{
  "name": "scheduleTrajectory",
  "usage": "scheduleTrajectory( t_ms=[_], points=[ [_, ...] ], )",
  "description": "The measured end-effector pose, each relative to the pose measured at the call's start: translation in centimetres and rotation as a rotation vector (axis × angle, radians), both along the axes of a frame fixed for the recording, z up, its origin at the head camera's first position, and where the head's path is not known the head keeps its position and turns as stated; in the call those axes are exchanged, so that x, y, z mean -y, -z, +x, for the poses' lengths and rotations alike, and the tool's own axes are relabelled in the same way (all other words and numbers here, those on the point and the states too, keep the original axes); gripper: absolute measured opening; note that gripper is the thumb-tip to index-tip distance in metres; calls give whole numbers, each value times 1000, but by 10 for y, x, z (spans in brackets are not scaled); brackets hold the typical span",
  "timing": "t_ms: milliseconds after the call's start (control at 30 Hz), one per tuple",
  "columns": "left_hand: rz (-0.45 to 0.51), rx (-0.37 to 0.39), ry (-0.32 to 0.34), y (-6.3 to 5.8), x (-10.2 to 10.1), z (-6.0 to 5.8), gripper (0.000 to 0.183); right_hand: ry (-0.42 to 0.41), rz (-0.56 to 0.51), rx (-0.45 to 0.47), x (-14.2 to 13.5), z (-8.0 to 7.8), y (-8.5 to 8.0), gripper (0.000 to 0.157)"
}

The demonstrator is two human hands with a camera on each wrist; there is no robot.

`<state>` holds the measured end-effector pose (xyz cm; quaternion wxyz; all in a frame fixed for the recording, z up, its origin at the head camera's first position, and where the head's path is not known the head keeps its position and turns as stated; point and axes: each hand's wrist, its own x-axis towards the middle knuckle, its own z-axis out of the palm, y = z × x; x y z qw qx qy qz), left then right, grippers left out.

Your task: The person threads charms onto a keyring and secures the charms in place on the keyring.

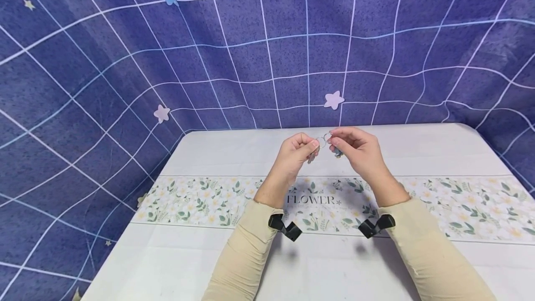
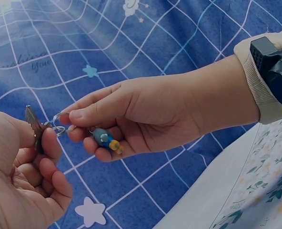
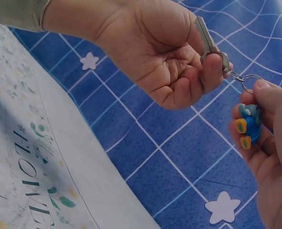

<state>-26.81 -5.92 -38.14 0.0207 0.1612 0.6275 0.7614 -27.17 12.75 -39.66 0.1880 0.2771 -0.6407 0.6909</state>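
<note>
Both hands are raised above the far part of the white table [image 1: 234, 254]. My left hand [image 1: 297, 148] pinches a metal key [image 3: 206, 39] between thumb and forefinger; in the left wrist view the key [image 2: 35, 128] stands edge-on. A thin split ring [image 2: 58, 123] links the key to a small blue charm [image 2: 105, 139] with yellow and orange spots. My right hand [image 1: 352, 145] pinches the ring [image 3: 250, 81] with thumb and forefinger, and the charm [image 3: 248, 126] hangs against its curled fingers. The two hands almost touch at the ring [image 1: 322, 140].
The table carries a floral strip printed "FLOWER" [image 1: 311, 200] across its middle. A blue grid-patterned cloth [image 1: 259, 45] with star shapes hangs behind and to the left. Black wrist-camera mounts [image 1: 285, 228] sit on both beige sleeves.
</note>
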Motion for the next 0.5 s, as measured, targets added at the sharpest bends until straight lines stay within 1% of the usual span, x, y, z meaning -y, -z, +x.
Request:
scheduleTrajectory(
  t_ms=[100, 233, 500],
  points=[
    [0, -3, 0, 0, 0, 0, 23, 37, 35, -4, 0, 0, 0, 21],
    [-2, -7, 1, 0, 0, 0, 24, 60, 56, -12, 0, -1, 0, 23],
    [-9, -17, 10, 1, 0, 0, 25, 69, 73, -26, -1, 0, -1, 22]
  ],
)
